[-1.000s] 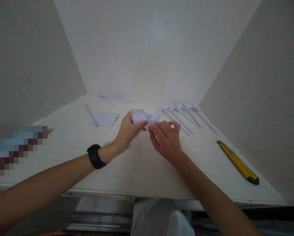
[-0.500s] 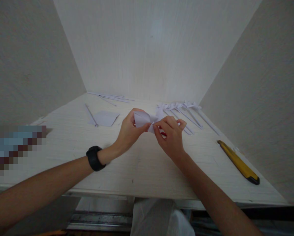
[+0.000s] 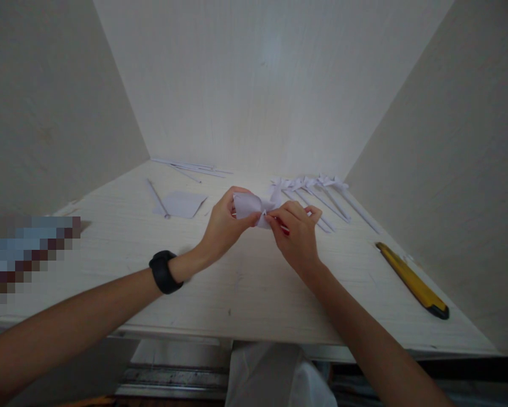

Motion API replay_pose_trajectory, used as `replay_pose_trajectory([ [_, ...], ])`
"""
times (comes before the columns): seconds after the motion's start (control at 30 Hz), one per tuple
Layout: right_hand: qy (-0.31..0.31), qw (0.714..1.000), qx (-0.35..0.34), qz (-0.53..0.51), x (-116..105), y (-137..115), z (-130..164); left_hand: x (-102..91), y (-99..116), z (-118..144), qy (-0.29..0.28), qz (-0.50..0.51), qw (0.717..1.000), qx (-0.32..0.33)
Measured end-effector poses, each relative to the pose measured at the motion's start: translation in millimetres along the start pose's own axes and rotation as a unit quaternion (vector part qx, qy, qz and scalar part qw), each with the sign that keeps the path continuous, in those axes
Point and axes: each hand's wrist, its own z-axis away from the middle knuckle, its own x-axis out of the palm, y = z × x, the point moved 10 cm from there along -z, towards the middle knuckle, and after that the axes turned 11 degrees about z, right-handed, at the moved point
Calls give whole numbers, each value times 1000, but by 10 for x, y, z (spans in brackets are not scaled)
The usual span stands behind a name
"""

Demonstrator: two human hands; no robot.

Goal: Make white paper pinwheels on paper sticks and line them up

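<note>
Between my two hands, above the middle of the table, is a white paper pinwheel [image 3: 248,206] with its blades curled in toward the centre. My left hand [image 3: 228,217] pinches its left side, the thumb pressing near the centre. My right hand [image 3: 295,223] is closed at the pinwheel's centre with thumb and forefinger; something small and red shows under those fingers, too little of it to name. Just behind my right hand lie several white paper pinwheels on rolled-paper sticks [image 3: 334,204], heads toward the back wall.
A flat paper sheet [image 3: 184,203] and a rolled paper stick [image 3: 155,195] lie to the left. Several thin paper sticks [image 3: 190,167] rest by the back wall. A yellow utility knife [image 3: 413,280] lies along the right edge. A blurred-out object [image 3: 29,249] is at far left.
My right fingertips have shifted slightly at the pinwheel's centre, and the front blade sits flatter against it. My left hand holds almost the same place.
</note>
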Motion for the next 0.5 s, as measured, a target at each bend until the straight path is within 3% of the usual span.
replay_pose_trajectory([
  [0.5, -21, 998, 48, -35, 70, 98, 5, 17, 24, -3, -8, -28, 1000, 3],
])
